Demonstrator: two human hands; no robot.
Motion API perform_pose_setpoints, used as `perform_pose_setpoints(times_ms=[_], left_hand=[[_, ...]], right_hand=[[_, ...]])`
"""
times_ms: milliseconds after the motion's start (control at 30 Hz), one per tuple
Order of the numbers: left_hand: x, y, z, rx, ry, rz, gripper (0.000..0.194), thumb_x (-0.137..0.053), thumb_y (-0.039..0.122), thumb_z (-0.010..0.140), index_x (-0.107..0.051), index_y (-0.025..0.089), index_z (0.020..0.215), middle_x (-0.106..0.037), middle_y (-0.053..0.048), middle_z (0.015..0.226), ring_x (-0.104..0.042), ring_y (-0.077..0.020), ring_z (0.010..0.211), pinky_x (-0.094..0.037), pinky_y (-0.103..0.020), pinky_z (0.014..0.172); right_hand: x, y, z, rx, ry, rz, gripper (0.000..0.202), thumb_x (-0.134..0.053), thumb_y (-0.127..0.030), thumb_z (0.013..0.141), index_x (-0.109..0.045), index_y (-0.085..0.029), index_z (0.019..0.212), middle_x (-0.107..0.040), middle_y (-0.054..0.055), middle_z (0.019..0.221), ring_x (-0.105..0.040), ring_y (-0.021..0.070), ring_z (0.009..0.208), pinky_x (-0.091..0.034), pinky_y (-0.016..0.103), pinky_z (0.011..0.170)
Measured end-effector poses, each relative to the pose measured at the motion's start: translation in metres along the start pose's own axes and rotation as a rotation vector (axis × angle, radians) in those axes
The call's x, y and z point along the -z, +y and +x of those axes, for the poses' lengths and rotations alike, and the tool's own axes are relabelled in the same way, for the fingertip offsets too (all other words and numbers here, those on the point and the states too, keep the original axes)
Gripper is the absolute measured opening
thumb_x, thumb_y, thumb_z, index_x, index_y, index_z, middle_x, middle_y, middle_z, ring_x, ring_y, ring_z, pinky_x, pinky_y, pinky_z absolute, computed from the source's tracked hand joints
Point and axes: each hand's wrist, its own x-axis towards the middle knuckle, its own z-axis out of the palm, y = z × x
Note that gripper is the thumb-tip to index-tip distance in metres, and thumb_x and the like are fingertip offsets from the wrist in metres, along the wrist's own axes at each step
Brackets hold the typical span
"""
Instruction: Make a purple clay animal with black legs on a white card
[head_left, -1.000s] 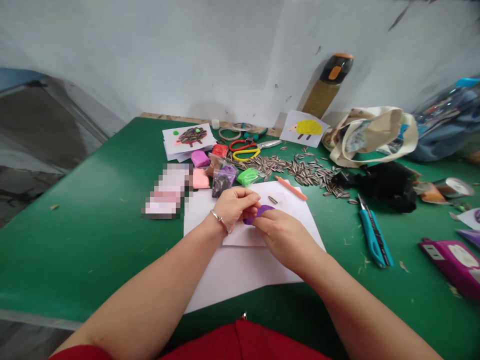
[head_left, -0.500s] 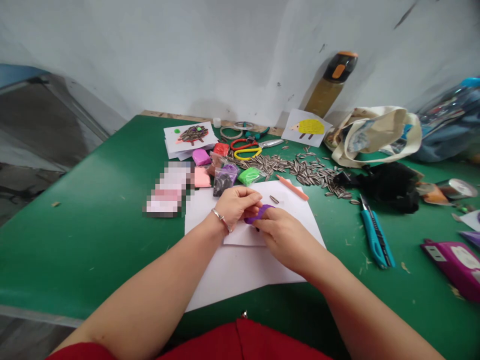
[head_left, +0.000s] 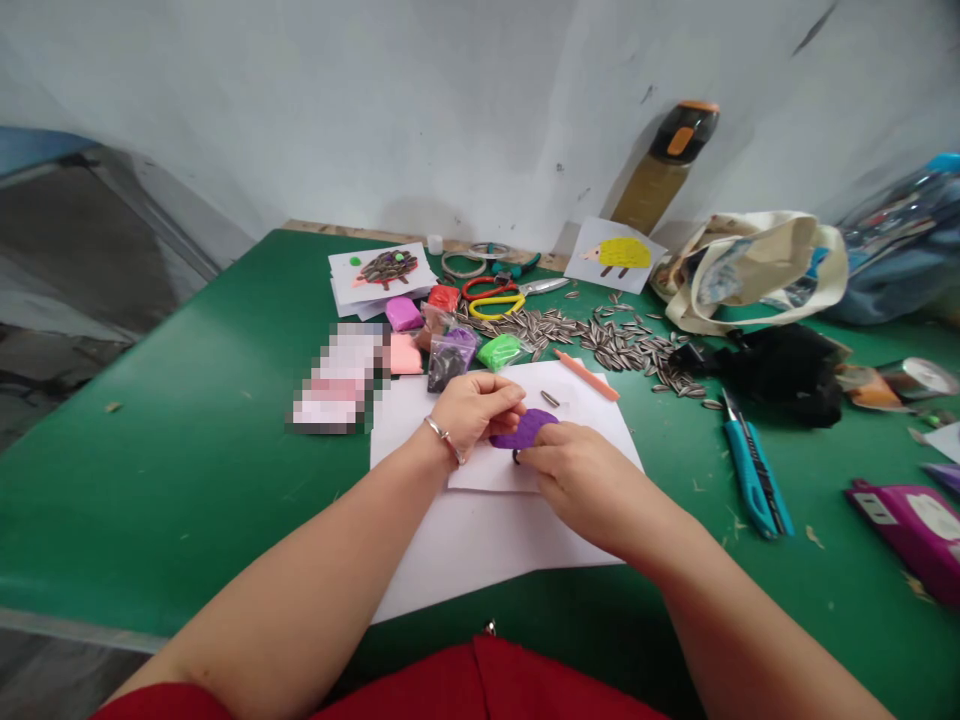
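A flat purple clay shape (head_left: 527, 428) lies on the white paper (head_left: 480, 540) between my hands. At its left edge is my left hand (head_left: 480, 408), with thumb and fingers pinched together; anything in the pinch is too small to make out. My right hand (head_left: 581, 470) reaches over the shape's right side, fingers curled and closed, their tips partly hidden. Just by those fingertips shows a small curved black piece (head_left: 516, 456). A single sunflower seed (head_left: 550, 398) rests on the paper above the purple shape.
An orange stick-like tool (head_left: 588, 376) lies across the paper's upper edge. Behind are bagged clays, a green one (head_left: 501, 350) among them, scissors (head_left: 499, 303) and a sunflower seed pile (head_left: 630, 345). Right of the paper lies a blue utility knife (head_left: 754, 475). A hedgehog picture (head_left: 388, 268) sits back left.
My right hand has shifted slightly right and down, so more of the purple shape and the black piece show. My left hand stays almost where it was.
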Motion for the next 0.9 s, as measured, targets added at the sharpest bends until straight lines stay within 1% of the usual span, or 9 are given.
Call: perform_pose_setpoints(times_ms=[233,400,467,533,567,633,733,800,900], left_hand=[[0.000,0.001,0.000,0.008,0.006,0.009,0.023,-0.081,0.029,0.063,-0.066,0.012,0.070,-0.065,-0.001,0.063,-0.056,-0.0073,0.051,-0.045,-0.019,0.051],[0.002,0.002,0.000,0.035,0.012,0.014,0.027,-0.083,0.031,0.061,-0.066,0.013,0.071,-0.066,-0.002,0.065,-0.056,-0.0080,0.053,-0.047,-0.021,0.053],[0.002,0.005,-0.001,0.014,0.006,0.062,0.023,-0.081,0.030,0.062,-0.066,0.014,0.070,-0.065,-0.002,0.064,-0.055,-0.0083,0.052,-0.046,-0.022,0.053],[0.002,0.010,-0.003,-0.047,-0.023,0.215,0.017,-0.075,0.028,0.067,-0.065,0.014,0.066,-0.064,-0.001,0.061,-0.053,-0.0089,0.050,-0.044,-0.022,0.051],[0.002,0.012,-0.004,-0.088,-0.044,0.342,0.014,-0.071,0.026,0.069,-0.065,0.015,0.063,-0.062,0.000,0.058,-0.052,-0.0096,0.049,-0.042,-0.022,0.051],[0.003,0.015,-0.006,-0.173,-0.072,0.666,0.013,-0.067,0.024,0.072,-0.066,0.017,0.061,-0.063,0.000,0.056,-0.054,-0.0123,0.053,-0.040,-0.024,0.053],[0.003,0.013,-0.008,-0.274,-0.103,1.086,0.011,-0.064,0.024,0.074,-0.070,0.020,0.065,-0.069,-0.001,0.066,-0.059,-0.0165,0.066,-0.038,-0.026,0.060],[0.003,0.011,-0.010,-0.298,-0.124,1.242,0.013,-0.061,0.026,0.077,-0.071,0.022,0.069,-0.071,-0.001,0.072,-0.060,-0.0176,0.070,-0.037,-0.027,0.062],[0.004,0.011,-0.014,-0.311,-0.112,1.377,0.018,-0.056,0.029,0.081,-0.071,0.022,0.075,-0.072,-0.002,0.076,-0.060,-0.0182,0.070,-0.035,-0.027,0.060]], right_hand=[[-0.003,-0.001,0.000,-0.009,-0.030,-0.010,0.025,-0.045,-0.014,0.089,-0.067,-0.017,0.076,-0.063,0.005,0.080,-0.054,0.0176,0.079,-0.035,0.030,0.069],[0.006,-0.002,-0.001,-0.012,-0.053,0.076,0.025,-0.045,-0.012,0.088,-0.066,-0.017,0.075,-0.064,0.004,0.079,-0.053,0.0156,0.075,-0.034,0.027,0.065],[0.010,-0.002,-0.003,-0.040,-0.066,0.087,0.026,-0.045,-0.012,0.088,-0.064,-0.018,0.072,-0.063,0.003,0.075,-0.053,0.0149,0.071,-0.034,0.027,0.062],[0.013,-0.002,-0.004,-0.060,-0.081,0.081,0.026,-0.044,-0.013,0.088,-0.066,-0.018,0.074,-0.063,0.004,0.076,-0.054,0.0151,0.071,-0.034,0.027,0.062],[0.014,-0.002,-0.005,-0.062,-0.090,0.071,0.026,-0.044,-0.013,0.089,-0.067,-0.018,0.077,-0.063,0.004,0.077,-0.055,0.0157,0.073,-0.034,0.027,0.063],[0.014,-0.004,-0.006,-0.056,-0.106,0.042,0.026,-0.043,-0.014,0.089,-0.068,-0.018,0.082,-0.063,0.005,0.079,-0.057,0.0172,0.076,-0.035,0.028,0.063],[0.012,-0.007,-0.007,-0.044,-0.124,-0.011,0.027,-0.042,-0.015,0.090,-0.068,-0.018,0.085,-0.063,0.005,0.081,-0.058,0.0181,0.075,-0.034,0.029,0.062],[0.011,-0.010,-0.007,-0.029,-0.126,-0.046,0.026,-0.041,-0.015,0.090,-0.067,-0.018,0.084,-0.063,0.005,0.080,-0.057,0.0178,0.072,-0.033,0.030,0.061],[0.008,-0.012,-0.009,-0.015,-0.116,-0.074,0.023,-0.043,-0.014,0.088,-0.066,-0.018,0.089,-0.062,0.004,0.079,-0.056,0.0181,0.071,-0.032,0.031,0.060]])
